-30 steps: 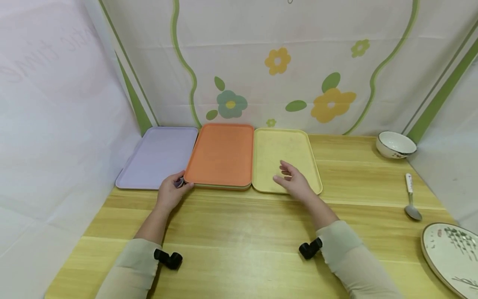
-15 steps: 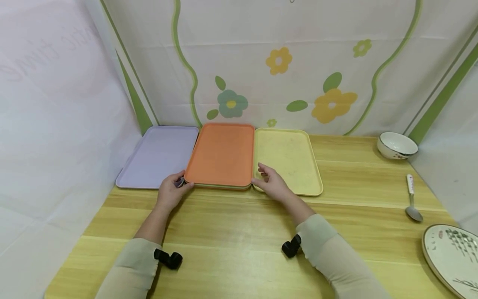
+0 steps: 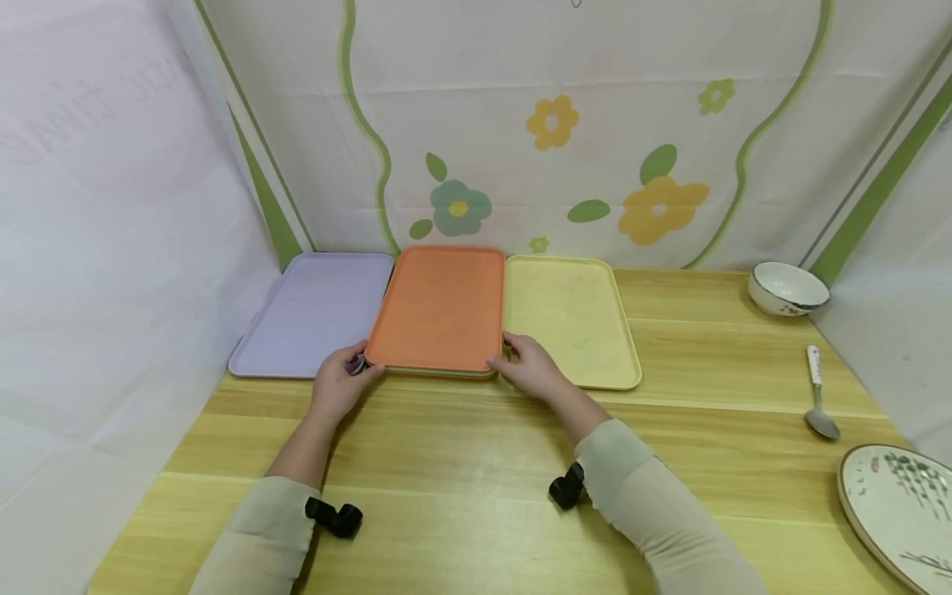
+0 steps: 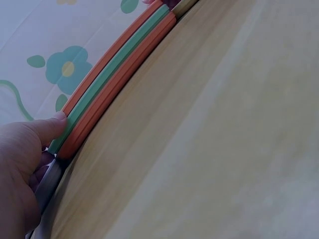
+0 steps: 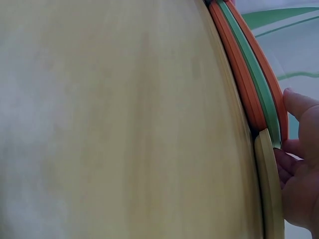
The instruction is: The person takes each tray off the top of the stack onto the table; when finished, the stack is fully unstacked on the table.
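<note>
With left hand (image 3: 340,388) and right hand (image 3: 535,372), we pinch both near corners of the tray stack (image 3: 440,310); the purple tray (image 3: 316,310) lies left of it, the yellow tray (image 3: 573,318) right.

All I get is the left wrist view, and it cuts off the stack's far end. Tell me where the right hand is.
Observer: The right hand is at the near right corner of the top orange tray, its thumb against the rim.
Operator: Good. Now name what stands at the back right of the table.
Observer: A bowl, upright.
Operator: Tell me what lies just in front of it.
Observer: A spoon, with its handle toward the bowl.
</note>
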`<move>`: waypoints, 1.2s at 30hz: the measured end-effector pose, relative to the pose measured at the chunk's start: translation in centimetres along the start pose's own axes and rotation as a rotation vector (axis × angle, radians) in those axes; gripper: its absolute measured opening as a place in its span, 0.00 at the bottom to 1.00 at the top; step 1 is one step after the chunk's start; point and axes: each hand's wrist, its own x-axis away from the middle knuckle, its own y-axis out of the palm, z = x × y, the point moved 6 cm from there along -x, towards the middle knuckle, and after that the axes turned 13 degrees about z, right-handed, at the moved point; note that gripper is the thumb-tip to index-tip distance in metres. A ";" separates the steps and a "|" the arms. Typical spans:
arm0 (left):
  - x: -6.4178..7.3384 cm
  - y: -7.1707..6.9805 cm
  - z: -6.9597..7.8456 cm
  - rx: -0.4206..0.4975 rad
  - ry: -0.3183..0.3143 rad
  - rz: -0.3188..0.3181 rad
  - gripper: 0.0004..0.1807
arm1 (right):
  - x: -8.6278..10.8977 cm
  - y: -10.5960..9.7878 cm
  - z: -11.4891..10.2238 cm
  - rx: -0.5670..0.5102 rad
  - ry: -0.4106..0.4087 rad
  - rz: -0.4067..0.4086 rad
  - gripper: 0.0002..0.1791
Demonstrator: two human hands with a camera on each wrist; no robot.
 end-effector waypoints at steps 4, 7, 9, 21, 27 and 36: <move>0.0 -0.1 0.1 -0.013 -0.002 -0.002 0.36 | -0.1 0.1 -0.1 -0.030 0.022 0.002 0.39; 0.0 -0.1 0.0 -0.016 -0.005 -0.002 0.36 | -0.1 0.1 -0.1 -0.085 0.062 0.010 0.39; 0.0 -0.2 0.0 -0.012 -0.007 0.000 0.36 | -0.1 0.1 -0.1 -0.126 0.084 0.018 0.39; -0.1 -0.2 -0.3 -0.008 -0.014 0.005 0.36 | -0.3 0.2 -0.7 -0.401 0.207 0.098 0.37; -0.2 -0.1 -0.3 -0.005 -0.008 0.009 0.35 | -0.3 0.6 -1.2 -0.541 0.256 0.072 0.39; -0.1 0.0 -0.1 0.006 -0.012 0.005 0.36 | -0.4 1.0 -1.3 -0.619 0.305 0.076 0.40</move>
